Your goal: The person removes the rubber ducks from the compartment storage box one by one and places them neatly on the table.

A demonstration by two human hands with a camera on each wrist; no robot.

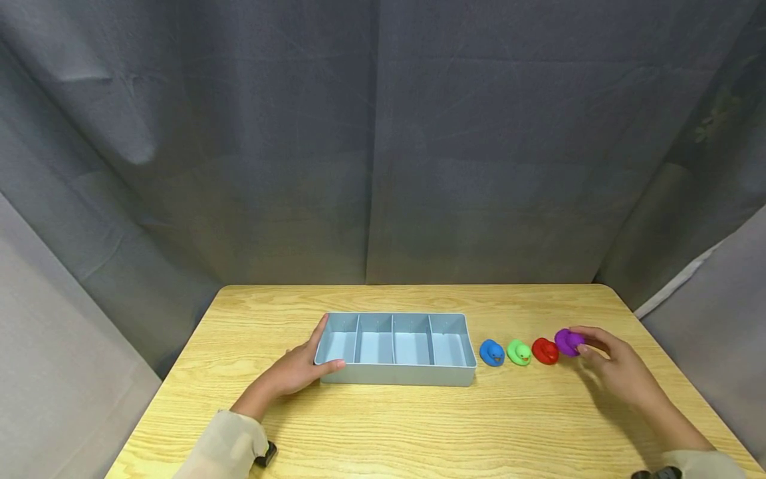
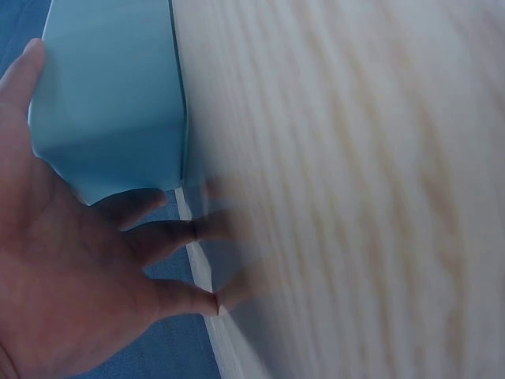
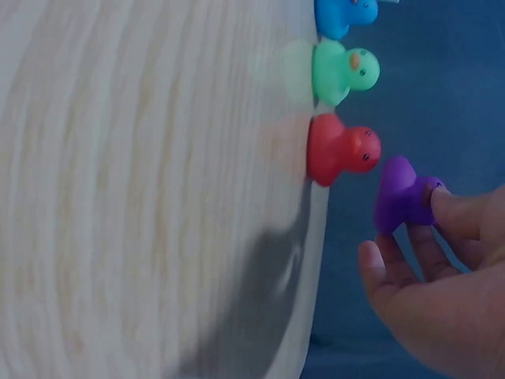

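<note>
A light blue tray (image 1: 395,376) with several compartments in a row stands on the wooden table. At its left end my left hand (image 1: 293,369) touches it, thumb along the front wall and index finger along the end wall. In the left wrist view the other fingers (image 2: 185,300) are spread, their tips at the table top. My right hand (image 1: 622,369) pinches a purple rubber duck (image 1: 567,342) between thumb and fingers, held up off the table. Just left of it sits a red duck (image 1: 545,351), then a green duck (image 1: 518,352) and a blue duck (image 1: 492,352).
The row of ducks stands on the table (image 1: 383,432) between the tray's right end and my right hand. Grey curtains (image 1: 479,166) hang behind the table and at both sides.
</note>
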